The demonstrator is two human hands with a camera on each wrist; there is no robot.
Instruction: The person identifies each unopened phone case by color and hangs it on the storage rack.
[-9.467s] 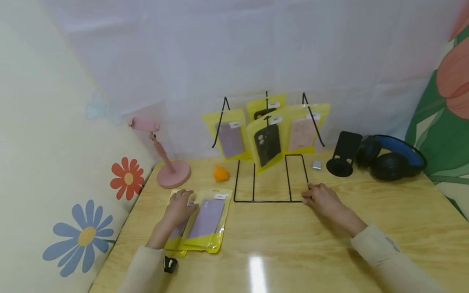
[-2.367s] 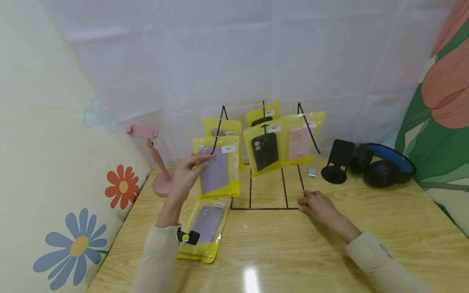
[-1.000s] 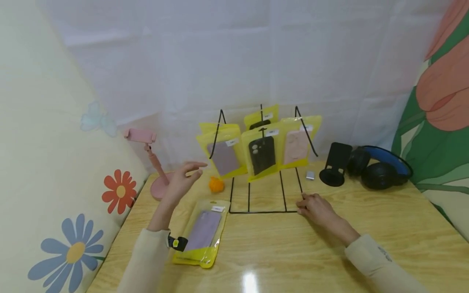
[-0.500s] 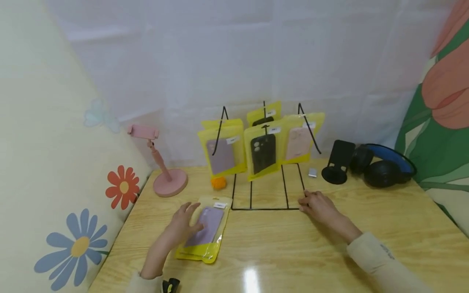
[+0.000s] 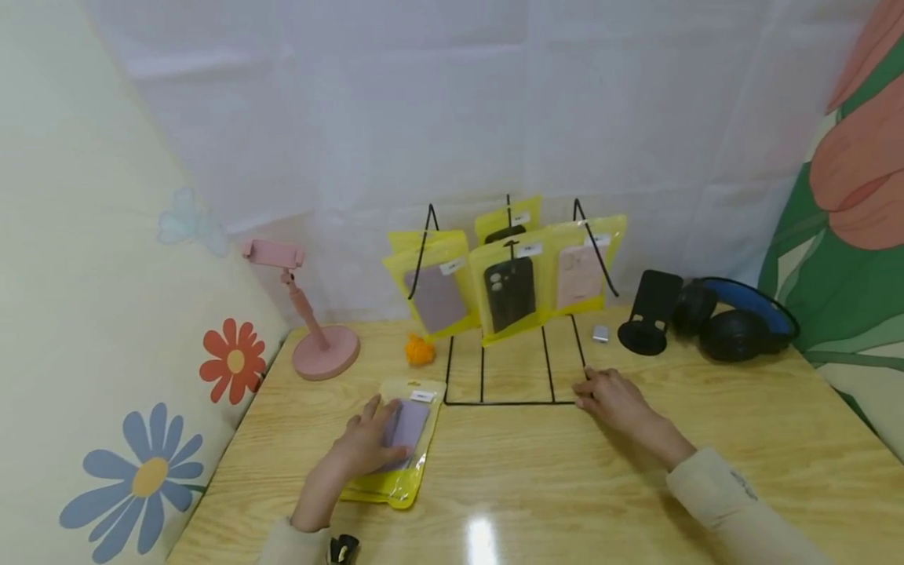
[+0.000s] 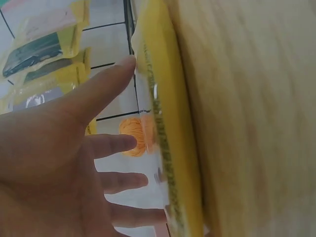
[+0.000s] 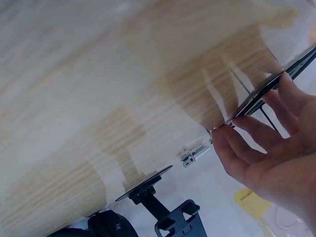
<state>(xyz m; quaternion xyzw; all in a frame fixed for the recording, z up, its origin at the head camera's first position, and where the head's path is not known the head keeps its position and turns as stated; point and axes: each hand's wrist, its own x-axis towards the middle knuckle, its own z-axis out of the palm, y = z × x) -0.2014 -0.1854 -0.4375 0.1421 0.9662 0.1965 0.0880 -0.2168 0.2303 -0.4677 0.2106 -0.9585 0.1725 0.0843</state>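
Note:
My left hand (image 5: 367,443) lies over a yellow-edged clear pouch (image 5: 402,490) on the table, which has a purple phone case inside. In the left wrist view the fingers are spread and fairly straight, with the thumb tip right at the edge of the pouch (image 6: 170,123). My right hand (image 5: 616,400) pinches the front right corner of a black wire display rack (image 5: 512,403); in the right wrist view, thumb and fingers (image 7: 249,131) are around its base wire. On the rack hang pouched phone cases: a purple one (image 5: 436,298), black one (image 5: 510,294) and pink one (image 5: 579,275), with others behind.
A pink phone stand (image 5: 326,353) stands at the back left, beside a small orange object (image 5: 420,351). Right of the rack are a small silver item (image 5: 600,334), a black phone stand (image 5: 644,333) and black headphones (image 5: 738,329). Walls close off the back and left.
My left hand lifted one purple-case pouch from the table, hung it on the rack's left hook and let go. It then came down over the other pouch. The right hand stayed on the rack's corner.

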